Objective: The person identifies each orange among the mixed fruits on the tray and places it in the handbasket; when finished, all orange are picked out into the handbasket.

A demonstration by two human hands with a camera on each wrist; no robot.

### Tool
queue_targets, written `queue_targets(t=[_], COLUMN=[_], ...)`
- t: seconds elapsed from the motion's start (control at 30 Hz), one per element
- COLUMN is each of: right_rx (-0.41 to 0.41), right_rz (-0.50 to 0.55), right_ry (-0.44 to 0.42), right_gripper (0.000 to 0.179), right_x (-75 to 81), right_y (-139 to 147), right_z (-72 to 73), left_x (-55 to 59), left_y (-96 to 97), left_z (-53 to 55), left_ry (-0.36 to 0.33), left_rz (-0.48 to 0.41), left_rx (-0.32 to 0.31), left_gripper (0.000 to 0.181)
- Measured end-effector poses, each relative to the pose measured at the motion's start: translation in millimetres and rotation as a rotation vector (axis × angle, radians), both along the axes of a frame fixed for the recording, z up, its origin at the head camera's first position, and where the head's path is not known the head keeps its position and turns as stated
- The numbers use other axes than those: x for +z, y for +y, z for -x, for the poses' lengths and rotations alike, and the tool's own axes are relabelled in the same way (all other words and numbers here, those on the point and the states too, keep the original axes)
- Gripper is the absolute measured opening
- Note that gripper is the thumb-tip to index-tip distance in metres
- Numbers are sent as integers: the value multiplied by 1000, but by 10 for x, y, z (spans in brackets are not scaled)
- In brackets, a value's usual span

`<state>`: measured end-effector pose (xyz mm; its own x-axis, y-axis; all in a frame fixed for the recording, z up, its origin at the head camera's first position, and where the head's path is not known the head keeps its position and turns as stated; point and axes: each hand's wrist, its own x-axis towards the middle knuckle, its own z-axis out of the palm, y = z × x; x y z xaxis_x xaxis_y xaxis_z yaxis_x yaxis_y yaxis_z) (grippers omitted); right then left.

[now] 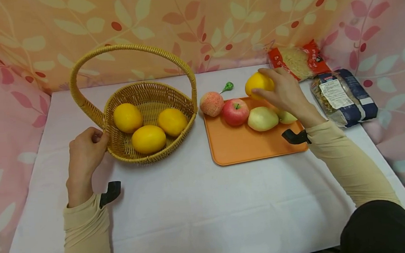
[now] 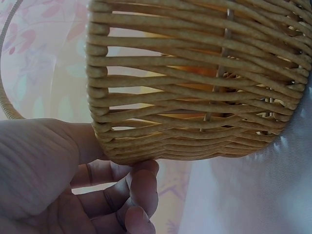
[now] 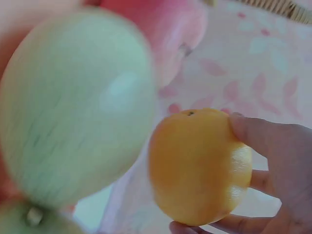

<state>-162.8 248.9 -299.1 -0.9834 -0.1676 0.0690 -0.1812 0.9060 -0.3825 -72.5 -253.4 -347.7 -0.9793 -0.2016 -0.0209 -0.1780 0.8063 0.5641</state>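
My left hand (image 1: 86, 154) pinches the left rim of a wicker basket (image 1: 110, 148), with the thumb at the rim and the other fingers curled outside it. In the left wrist view the woven side of the basket (image 2: 195, 87) fills most of the picture. Three oranges (image 1: 148, 139) lie inside the basket. Over the far edge of the orange tray (image 1: 249, 146), my right hand (image 1: 286, 91) holds another orange (image 1: 258, 84) between thumb and fingers. The right wrist view shows this orange (image 3: 197, 168) close up, beside a pale green fruit (image 3: 78, 107).
On the tray are a red apple (image 1: 235, 112), a pale green fruit (image 1: 262, 118) and another (image 1: 287, 117) partly behind the right wrist. A peach-coloured fruit (image 1: 212, 104) sits at its left corner, near a green-wrapped lollipop (image 1: 228, 86). Red noodle bag (image 1: 298, 61) and dark blue package (image 1: 343, 97) lie at back right.
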Motion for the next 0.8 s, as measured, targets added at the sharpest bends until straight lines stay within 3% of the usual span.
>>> queue_targets(t=[0.53, 0.8], right_rx=[264, 385], right_rz=[185, 248], right_ry=[337, 385], right_gripper=[62, 66], right_x=[233, 294], right_y=[-564, -802], right_z=[-512, -736], left_x=[-3, -8], left_y=[-1, -4], left_z=[0, 3], left_ry=[15, 17], left_rz=[5, 11], left_rx=[-3, 1], left_gripper=[37, 37])
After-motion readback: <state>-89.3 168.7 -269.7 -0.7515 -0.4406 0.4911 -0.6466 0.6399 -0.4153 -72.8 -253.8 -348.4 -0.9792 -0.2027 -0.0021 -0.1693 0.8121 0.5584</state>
